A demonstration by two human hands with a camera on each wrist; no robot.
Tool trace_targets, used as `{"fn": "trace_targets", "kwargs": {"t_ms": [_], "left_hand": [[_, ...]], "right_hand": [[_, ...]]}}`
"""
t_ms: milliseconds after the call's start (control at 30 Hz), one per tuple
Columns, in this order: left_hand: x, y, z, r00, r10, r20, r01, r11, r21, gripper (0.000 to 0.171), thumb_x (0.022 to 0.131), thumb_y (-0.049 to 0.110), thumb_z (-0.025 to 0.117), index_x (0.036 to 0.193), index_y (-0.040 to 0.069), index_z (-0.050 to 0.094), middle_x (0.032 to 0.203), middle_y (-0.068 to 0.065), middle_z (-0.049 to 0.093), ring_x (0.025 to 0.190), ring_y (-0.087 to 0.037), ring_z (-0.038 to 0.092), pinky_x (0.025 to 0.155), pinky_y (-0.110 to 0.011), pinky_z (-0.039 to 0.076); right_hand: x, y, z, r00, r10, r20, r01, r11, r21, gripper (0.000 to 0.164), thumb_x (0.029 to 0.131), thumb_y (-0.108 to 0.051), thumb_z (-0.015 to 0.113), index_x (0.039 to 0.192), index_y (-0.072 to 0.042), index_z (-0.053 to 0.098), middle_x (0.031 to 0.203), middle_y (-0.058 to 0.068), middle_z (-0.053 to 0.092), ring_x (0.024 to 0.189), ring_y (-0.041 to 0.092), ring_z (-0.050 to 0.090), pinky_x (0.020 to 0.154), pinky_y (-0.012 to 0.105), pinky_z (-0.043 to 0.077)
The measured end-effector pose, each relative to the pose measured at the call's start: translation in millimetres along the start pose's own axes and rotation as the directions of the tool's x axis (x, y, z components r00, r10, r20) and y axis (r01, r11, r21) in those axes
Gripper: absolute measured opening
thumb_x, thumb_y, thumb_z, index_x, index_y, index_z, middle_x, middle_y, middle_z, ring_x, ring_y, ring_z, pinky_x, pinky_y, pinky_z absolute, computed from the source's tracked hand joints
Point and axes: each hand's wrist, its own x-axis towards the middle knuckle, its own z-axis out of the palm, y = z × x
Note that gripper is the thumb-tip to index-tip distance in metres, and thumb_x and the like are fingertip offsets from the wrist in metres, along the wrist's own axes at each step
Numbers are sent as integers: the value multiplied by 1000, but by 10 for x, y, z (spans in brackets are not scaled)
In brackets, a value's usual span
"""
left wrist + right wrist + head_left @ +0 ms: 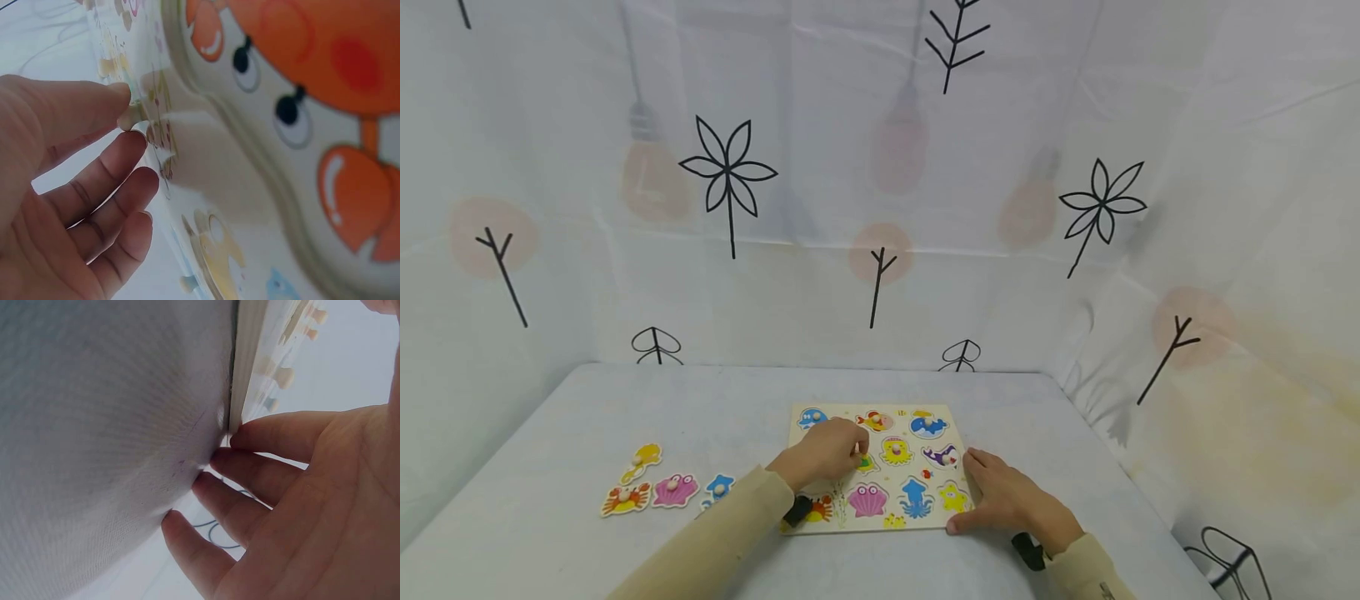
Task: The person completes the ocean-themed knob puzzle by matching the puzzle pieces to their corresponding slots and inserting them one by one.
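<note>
A wooden peg puzzle board (850, 526) with sea animals lies on the table. Above its left middle, my left hand (829, 451) pinches a small wooden knob (132, 116) between thumb and index finger; the other fingers are loosely bent. Under that hand shows a yellow-and-green puzzle piece (867, 463), mostly hidden. My right hand (1011, 498) rests at the board's right edge, its fingertips (244, 434) touching the side and the cloth. An octopus piece (896, 451), a whale piece (928, 423) and a purple fish piece (942, 457) sit in the board.
Left of the board lie loose knobbed pieces: a yellow seahorse (643, 461), a crab (625, 498), a pink shell (674, 491) and a blue squid (720, 486) partly behind my left sleeve. The board's crab recess (356, 69) and shell recess (868, 500) show printed pictures. Patterned cloth (820, 317) hangs behind.
</note>
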Motion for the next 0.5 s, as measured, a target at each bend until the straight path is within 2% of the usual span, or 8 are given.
{"fn": "trace_targets", "kwargs": {"t_ms": [167, 300, 500], "left_hand": [[-54, -30, -16, 1000, -8, -12, 8, 1000, 16, 16, 86, 19, 66, 102, 17, 68, 83, 8, 58, 73, -11, 47, 68, -27, 42], [-146, -94, -42, 999, 7, -38, -6, 1000, 30, 16, 86, 24, 68, 100, 18, 67, 76, 9, 52, 70, -9, 47, 64, -26, 42], [-358, -215, -107, 995, 28, -100, -22, 998, 67, 16, 84, 28, 70, 96, 18, 67, 78, 10, 54, 69, -7, 48, 63, -28, 44]], "right_hand": [[-9, -1, -11, 1000, 2, 3, -2, 1000, 1, 125, 50, -76, 75, 146, -5, 36, 150, 15, 33, 135, 36, 32, 105, 55, 29], [-12, 3, -13, 1000, 1, 2, -1, 1000, -2, 126, 50, -76, 75, 146, -5, 36, 150, 14, 33, 135, 35, 32, 105, 55, 29], [-6, 0, -6, 1000, -6, 1, 6, 1000, 7, 125, 51, -75, 75, 146, -5, 36, 150, 14, 33, 135, 35, 32, 106, 55, 29]]}}
